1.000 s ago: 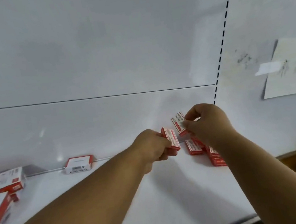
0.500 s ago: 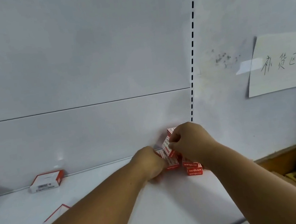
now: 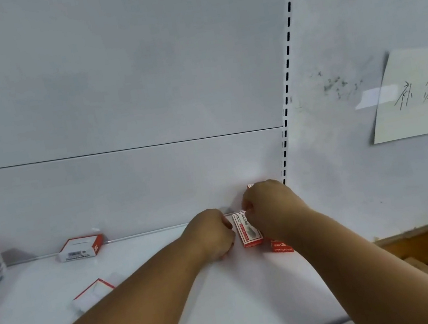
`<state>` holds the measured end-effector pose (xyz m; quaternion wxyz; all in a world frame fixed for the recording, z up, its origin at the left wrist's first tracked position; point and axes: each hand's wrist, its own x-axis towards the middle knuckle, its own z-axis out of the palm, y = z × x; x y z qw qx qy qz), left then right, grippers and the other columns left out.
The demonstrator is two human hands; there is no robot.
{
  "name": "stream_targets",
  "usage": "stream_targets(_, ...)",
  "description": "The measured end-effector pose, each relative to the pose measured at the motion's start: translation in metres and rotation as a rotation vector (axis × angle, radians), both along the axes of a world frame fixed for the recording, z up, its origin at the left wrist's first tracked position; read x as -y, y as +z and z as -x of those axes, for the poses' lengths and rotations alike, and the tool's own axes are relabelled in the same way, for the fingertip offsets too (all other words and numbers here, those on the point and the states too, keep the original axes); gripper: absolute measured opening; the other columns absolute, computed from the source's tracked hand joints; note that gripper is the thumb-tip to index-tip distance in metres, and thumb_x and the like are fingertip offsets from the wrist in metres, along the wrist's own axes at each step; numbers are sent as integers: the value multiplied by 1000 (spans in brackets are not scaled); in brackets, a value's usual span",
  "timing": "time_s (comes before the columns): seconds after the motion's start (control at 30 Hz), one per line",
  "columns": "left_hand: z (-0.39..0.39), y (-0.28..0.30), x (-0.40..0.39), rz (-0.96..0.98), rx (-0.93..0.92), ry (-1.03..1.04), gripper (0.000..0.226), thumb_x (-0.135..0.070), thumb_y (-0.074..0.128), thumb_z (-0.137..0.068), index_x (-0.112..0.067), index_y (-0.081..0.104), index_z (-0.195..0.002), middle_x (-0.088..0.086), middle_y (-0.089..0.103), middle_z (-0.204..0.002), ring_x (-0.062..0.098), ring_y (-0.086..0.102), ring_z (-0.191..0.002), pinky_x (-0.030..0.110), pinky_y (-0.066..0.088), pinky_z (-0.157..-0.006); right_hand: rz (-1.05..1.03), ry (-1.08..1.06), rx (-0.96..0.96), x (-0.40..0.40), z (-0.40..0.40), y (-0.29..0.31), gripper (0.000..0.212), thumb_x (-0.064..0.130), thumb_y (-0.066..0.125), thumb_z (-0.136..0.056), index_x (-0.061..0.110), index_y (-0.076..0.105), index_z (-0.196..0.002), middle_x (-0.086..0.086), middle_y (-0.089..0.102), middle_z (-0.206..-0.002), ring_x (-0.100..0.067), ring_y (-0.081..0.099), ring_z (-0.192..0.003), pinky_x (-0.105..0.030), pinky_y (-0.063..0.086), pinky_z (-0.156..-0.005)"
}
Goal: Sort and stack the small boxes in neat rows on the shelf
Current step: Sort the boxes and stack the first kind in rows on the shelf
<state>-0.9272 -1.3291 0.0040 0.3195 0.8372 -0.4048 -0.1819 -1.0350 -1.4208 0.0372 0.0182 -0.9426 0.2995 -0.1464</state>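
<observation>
At the shelf's [image 3: 175, 320] back right corner the right hand [image 3: 272, 210] pinches the top of a small red box [image 3: 247, 229] lying flat; the left hand [image 3: 210, 236], fingers curled, presses its left side, whether gripping I cannot tell

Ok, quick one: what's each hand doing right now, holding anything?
Left hand: fingers curled beside the small red-and-white cardboard box; whether it holds anything cannot be told.
Right hand: pinches that box's top end.
</observation>
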Motion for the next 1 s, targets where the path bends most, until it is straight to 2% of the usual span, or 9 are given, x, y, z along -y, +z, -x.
stream_targets(0.13,-4,2,-12,-21,116,22,20,-20,59,-87,-25,63,-106,0,70,-96,21,70,-84,29,56,-75,-5,76,82,-13,-7,3,24,19,55,-90,22,67,-110,0,64,-109,-21,53,-107,-31,45,-91)
stream_targets(0.27,-19,4,-39,-8,310,52,26,-27,57,-89,-29,61,-114,-7,62,-114,14,59,-101,23,45,-81,-5,148,143,-33,-25,3,25,27,57,-91,24,66,-115,2,64,-113,-19,55,-107,-34,47,-93)
stream_targets(0.4,-49,11,-86,6,402,97,28,-30,57,-90,-30,60,-118,-7,65,-112,14,59,-103,27,47,-83,9,221,187,-70,-53,2,29,31,57,-93,25,64,-120,3,61,-119,-17,53,-112,-31,45,-95)
stream_targets(0.5,-75,17,-127,1,412,162,25,-26,57,-89,-31,59,-114,-7,65,-103,14,59,-91,27,50,-77,6,260,199,-102,-79,-3,30,30,56,-93,26,62,-122,3,59,-120,-17,52,-112,-28,43,-93)
stream_targets(0.6,-100,20,-169,-24,422,143,28,-19,53,-89,-31,61,-113,-9,64,-103,11,57,-88,26,50,-79,-35,291,158,-130,-105,-6,29,33,56,-93,26,61,-121,3,59,-118,-17,54,-110,-29,46,-93)
stream_targets(0.7,-122,17,-207,-68,422,112,33,-9,53,-89,-29,64,-114,-9,62,-114,11,56,-96,24,47,-87,-113,348,-20,-159,-122,-13,34,49,59,-88,25,63,-112,5,62,-111,-15,56,-103,-30,48,-89)
stream_targets(0.8,-137,8,-229,-64,383,100,33,-8,55,-88,-29,64,-111,-9,62,-113,10,57,-97,21,43,-81,-199,341,-209,-182,-128,-23,49,62,64,-78,20,63,-104,3,64,-100,-16,58,-93,-32,50,-82)
stream_targets(0.9,-142,-1,-234,-50,352,71,32,-8,55,-88,-27,64,-113,-9,63,-112,10,57,-97,21,44,-80,-196,280,-240,-191,-131,-23,46,54,67,-77,18,62,-106,2,64,-101,-17,58,-92,-32,51,-80)
stream_targets(1.0,-148,-4,-230,-18,342,47,35,-7,54,-87,-27,63,-115,-9,62,-112,10,57,-98,20,43,-82,-269,242,-101,-187,-138,-16,28,41,61,-82,16,64,-96,1,67,-90,-17,61,-81,-28,50,-70)
